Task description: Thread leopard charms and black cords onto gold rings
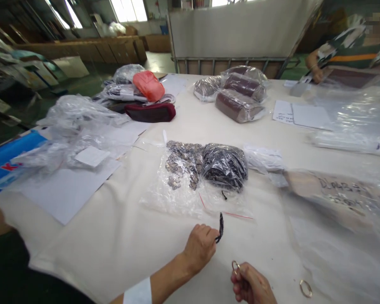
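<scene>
My left hand (201,247) is closed around a short black strip (221,228), which sticks up past its fingers. Lower and to the right, my right hand (251,283) pinches a gold ring (235,267) between thumb and finger. Another gold ring (305,289) lies on the white table (164,236) right of that hand. Beyond the hands sit a clear bag of metallic chain-like pieces (185,160) and, touching it, a clear bag with black items (224,166). A small black piece (224,195) shows near the lower edge of the black items' bag.
Crumpled plastic bags (82,122) and a white sheet (66,194) lie at left. Wrapped brown pouches (237,105) and a dark red pouch (150,112) are farther back. A marked wrapped package (338,194) lies at right. Another person (354,55) is at the far right.
</scene>
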The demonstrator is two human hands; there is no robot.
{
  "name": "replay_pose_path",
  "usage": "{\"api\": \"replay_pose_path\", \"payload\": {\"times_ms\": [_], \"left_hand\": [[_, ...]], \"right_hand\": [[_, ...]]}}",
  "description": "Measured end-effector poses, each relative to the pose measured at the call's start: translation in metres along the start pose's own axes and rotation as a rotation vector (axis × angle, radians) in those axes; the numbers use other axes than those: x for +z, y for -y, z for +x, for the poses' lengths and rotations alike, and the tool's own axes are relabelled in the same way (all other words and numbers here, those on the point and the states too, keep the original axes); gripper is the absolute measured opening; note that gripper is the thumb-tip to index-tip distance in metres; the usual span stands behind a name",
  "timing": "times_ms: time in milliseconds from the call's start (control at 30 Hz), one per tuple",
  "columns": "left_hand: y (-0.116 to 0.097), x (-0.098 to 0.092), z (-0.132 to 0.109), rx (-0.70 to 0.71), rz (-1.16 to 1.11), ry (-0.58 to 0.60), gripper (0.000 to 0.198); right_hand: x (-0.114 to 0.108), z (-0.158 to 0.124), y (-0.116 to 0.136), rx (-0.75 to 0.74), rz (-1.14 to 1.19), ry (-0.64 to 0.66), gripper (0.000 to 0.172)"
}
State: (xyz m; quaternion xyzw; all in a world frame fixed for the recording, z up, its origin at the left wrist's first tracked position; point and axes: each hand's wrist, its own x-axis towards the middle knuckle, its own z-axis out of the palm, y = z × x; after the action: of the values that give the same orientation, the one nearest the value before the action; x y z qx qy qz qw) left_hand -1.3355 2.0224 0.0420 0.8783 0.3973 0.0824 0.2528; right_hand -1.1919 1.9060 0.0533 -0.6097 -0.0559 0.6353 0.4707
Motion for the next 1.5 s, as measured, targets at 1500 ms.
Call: {"api": "replay_pose_path", "payload": {"times_ms": [1500], "left_hand": [[-0.014, -0.049, -0.045, -0.041, -1.099, 0.039, 0.012]], "right_hand": [[0.043, -0.044, 0.031, -0.354, -0.711, 0.145, 0.034]]}}
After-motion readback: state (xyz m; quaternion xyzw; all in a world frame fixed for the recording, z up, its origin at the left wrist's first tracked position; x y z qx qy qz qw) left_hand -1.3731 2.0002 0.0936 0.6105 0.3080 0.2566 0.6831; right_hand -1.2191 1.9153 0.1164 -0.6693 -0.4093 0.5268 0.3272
